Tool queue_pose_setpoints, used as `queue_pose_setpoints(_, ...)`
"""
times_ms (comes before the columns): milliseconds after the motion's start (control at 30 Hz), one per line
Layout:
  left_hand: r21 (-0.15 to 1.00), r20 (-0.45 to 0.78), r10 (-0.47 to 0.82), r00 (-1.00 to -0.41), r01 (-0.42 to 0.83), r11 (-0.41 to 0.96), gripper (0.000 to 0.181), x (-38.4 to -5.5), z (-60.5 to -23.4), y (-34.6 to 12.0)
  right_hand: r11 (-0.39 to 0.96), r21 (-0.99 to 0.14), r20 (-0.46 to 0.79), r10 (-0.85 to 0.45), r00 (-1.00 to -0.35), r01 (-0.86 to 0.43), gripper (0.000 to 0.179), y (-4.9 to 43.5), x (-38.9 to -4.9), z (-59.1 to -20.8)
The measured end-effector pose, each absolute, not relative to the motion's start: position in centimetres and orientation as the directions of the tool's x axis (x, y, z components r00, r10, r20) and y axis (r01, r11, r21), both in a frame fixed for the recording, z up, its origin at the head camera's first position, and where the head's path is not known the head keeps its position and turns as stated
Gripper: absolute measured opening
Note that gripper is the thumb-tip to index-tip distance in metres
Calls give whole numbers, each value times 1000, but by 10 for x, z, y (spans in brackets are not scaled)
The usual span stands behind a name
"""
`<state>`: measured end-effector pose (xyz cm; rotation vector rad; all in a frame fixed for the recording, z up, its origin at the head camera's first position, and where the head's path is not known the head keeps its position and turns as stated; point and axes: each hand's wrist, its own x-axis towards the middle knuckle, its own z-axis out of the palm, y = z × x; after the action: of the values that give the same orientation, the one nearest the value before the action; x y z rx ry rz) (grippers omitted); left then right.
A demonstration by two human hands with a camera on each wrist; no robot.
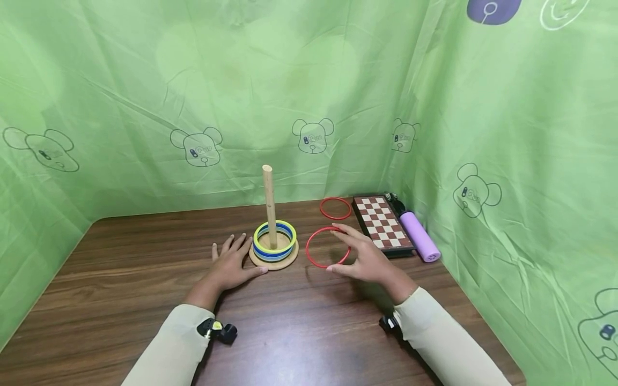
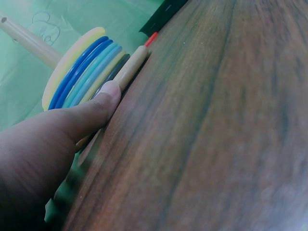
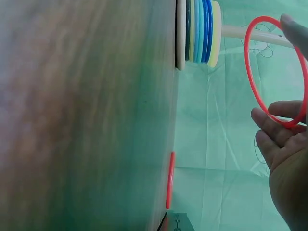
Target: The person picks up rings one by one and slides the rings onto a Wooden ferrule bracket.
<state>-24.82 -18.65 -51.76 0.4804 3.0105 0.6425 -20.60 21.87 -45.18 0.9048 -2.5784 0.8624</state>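
Note:
A wooden peg (image 1: 269, 198) rises from a round wooden base (image 1: 255, 262) on the table. Yellow, blue, light blue and dark rings are stacked around it, the yellow ring (image 1: 295, 236) uppermost. My left hand (image 1: 230, 269) lies to the left of the base with fingers spread; its thumb (image 2: 109, 94) touches the base's edge. Between thumb and fingers, my right hand (image 1: 364, 258) holds a red ring (image 3: 248, 48) raised off the table, to the right of the stack. Another red ring (image 1: 321, 206) lies flat farther back.
A chessboard (image 1: 383, 220) with a dark frame lies right of the flat red ring. Beside it is a purple cylinder (image 1: 420, 236), with a small dark item (image 1: 397, 205) behind. Green curtain (image 1: 241, 96) hangs along the back and sides of the brown table (image 1: 120, 284).

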Motion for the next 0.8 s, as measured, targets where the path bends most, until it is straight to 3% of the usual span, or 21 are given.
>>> queue_pose_setpoints(467, 391, 53, 301, -952, 297, 871, 118, -248, -519, -186, 544, -475, 611, -361, -704, -691, 88, 200, -229, -439)
queue_pose_setpoints(800, 392, 64, 304, -950, 304, 868, 116, -250, -520, -187, 529, -583, 647, -157, -746, -617, 81, 180, -238, -412)
